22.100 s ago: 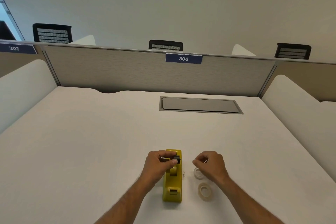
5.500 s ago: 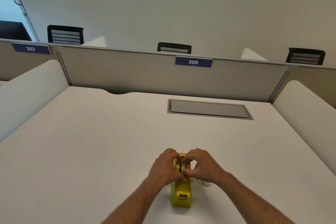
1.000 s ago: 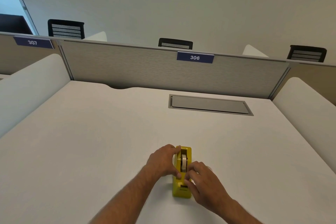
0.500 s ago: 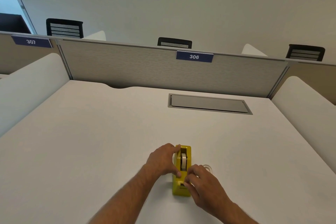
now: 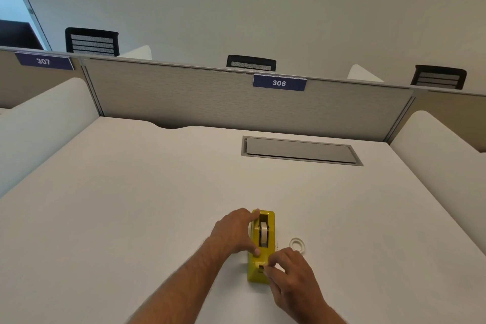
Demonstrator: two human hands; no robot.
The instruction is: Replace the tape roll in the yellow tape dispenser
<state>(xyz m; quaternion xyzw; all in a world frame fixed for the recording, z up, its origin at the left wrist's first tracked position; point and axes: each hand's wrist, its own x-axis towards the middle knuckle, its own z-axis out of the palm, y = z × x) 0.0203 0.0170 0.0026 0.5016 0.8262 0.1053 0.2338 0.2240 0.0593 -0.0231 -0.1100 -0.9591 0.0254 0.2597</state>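
Dispenser point(image 5: 261, 246), yellow, stood on the white desk point(image 5: 131, 205) near its front edge, its long axis running away from the person, cutter end nearest. A tape roll point(image 5: 263, 234) sat upright in the well at the far half of the body, its flat sides facing left and right.

The left hand point(image 5: 236, 231) lay against the dispenser's left side, fingers wrapped up over the far top corner and the thumb pressing on the top surface just in front of the well; it gripped the body. The right hand point(image 5: 292, 275) was at the cutter end, thumb and forefinger pinched together right at the blade slot. Whether a strip of tape was between those fingertips could not be told; it was too small to see.

A second roll point(image 5: 297, 244), pale and nearly bare, lay flat on the desk just right of the dispenser, apart from both hands.

Farther back, a grey hatch point(image 5: 299, 150) was set flush into the desk. Behind it rose a partition point(image 5: 210, 97) carrying a blue plate reading 306 point(image 5: 279, 83); another plate at far left read 307 point(image 5: 43, 61). 3 black chair backs showed above the partition.
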